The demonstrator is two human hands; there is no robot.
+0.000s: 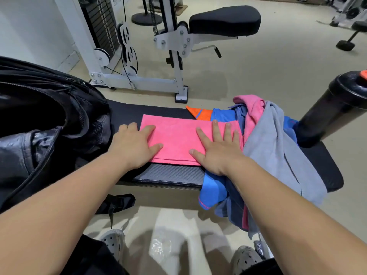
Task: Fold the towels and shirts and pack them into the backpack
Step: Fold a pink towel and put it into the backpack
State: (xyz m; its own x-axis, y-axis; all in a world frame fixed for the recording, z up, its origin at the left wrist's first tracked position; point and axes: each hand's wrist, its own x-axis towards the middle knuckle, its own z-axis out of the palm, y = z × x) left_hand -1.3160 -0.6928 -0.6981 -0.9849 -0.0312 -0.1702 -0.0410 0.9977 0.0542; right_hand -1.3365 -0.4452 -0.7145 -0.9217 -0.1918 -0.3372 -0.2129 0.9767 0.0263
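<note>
A folded pink towel [176, 139] lies flat on the black padded bench [170, 174]. My left hand [135, 145] rests flat on the towel's left edge, fingers spread. On its right end my right hand [218, 147] presses down with straight fingers. An open black backpack [45, 120] stands on the bench's left end, touching my left forearm. To the right sits a heap of clothes: a grey garment [278, 155], a blue shirt [212, 193] hanging over the bench's front edge, another pink cloth [252, 108] and an orange piece [200, 114].
A black shaker bottle [329, 110] stands at the bench's right end beside the heap. Behind the bench is a white weight machine [139, 76] with a black padded seat [224, 19]. A backpack strap [117, 203] dangles below the bench. My grey clogs [246, 259] are on the beige floor.
</note>
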